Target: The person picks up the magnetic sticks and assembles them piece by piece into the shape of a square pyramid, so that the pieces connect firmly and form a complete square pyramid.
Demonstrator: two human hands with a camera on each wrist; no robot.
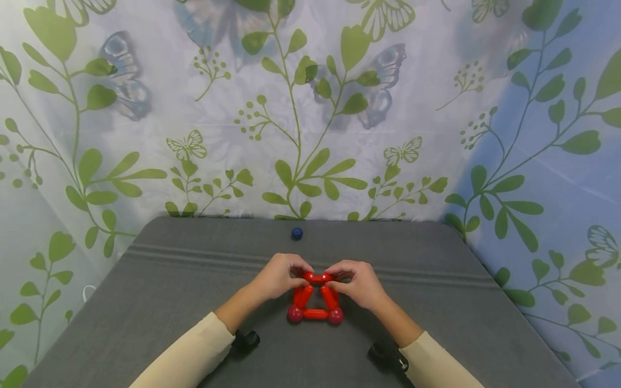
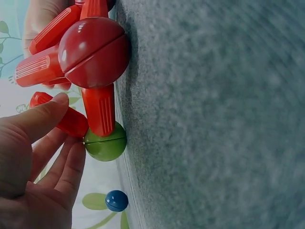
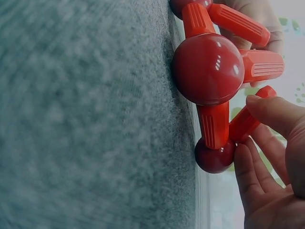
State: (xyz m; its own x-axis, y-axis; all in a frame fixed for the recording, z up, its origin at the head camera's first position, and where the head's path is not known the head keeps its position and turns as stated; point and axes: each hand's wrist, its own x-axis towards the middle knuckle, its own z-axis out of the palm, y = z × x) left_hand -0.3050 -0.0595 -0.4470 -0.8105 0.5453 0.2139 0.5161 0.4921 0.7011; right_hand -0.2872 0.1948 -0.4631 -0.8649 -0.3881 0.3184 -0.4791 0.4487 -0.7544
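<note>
A small frame of red rods and balls stands on the grey table. Its two near corners are a dark red ball (image 1: pixel 295 313) on the left and another dark red ball (image 1: pixel 335 316) on the right, joined by a red rod (image 1: pixel 316 313). My left hand (image 1: pixel 281 275) pinches an upward-slanting red rod (image 2: pixel 71 121) between thumb and fingers, its lower end at a green ball (image 2: pixel 106 148). Opposite, my right hand (image 1: pixel 359 280) pinches another slanting red rod (image 3: pixel 245 119), which meets the far-right dark red ball (image 3: pixel 214 157). Two more rods lean up from the near balls.
Beyond the hands, a blue ball (image 1: pixel 297 233) lies near the back edge of the grey table (image 1: pixel 194 275). A patterned cloth (image 1: pixel 213 108) with leaves and butterflies hangs behind the table. Black wrist devices sit under both forearms.
</note>
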